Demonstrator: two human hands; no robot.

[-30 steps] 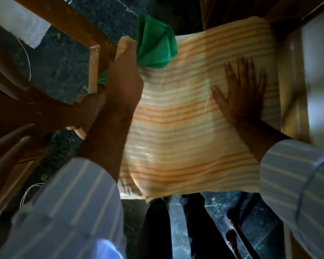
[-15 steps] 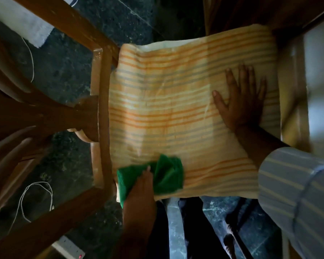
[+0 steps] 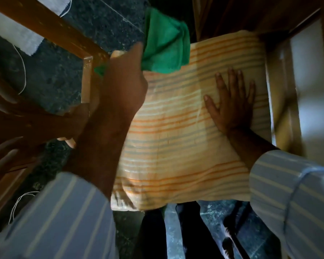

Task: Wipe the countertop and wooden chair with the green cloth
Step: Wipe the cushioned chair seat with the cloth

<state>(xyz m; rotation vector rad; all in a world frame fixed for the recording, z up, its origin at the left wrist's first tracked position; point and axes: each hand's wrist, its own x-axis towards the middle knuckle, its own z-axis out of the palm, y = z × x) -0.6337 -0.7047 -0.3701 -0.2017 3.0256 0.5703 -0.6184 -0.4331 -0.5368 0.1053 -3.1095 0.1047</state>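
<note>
My left hand grips the green cloth at the far left corner of the chair's striped orange cushion. The cloth bunches out past my fingers and over the cushion's far edge. A small green tail shows by the wooden chair frame on the left. My right hand lies flat, fingers spread, on the right half of the cushion and holds nothing. Another part of the frame runs along the right side. No countertop is visible.
A dark stone floor surrounds the chair. A wooden rail crosses the upper left, above a white cloth and a thin white cord. My dark trouser legs stand at the cushion's near edge.
My left hand has swept the green cloth from the near left edge of the cushion up to its far left corner. My right hand has stayed flat in place.
</note>
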